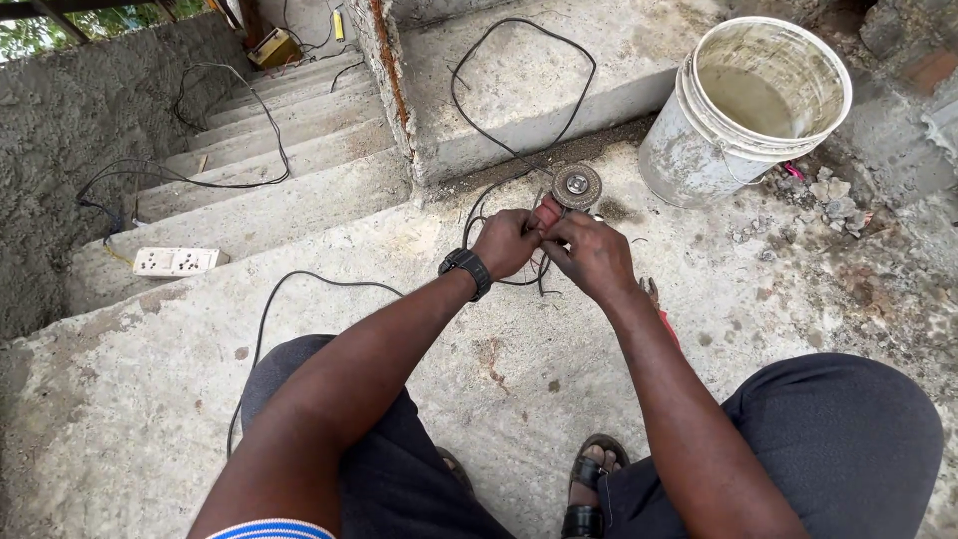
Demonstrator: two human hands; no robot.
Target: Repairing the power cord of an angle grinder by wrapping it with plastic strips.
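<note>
both hands [554,250] clasp grinder [569,192]

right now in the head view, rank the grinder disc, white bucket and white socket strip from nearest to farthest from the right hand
1. Grinder disc: just above the right hand, nearly touching.
2. White bucket: upper right, on the concrete floor.
3. White socket strip: far left, on a stair step, beyond the left hand.
</note>
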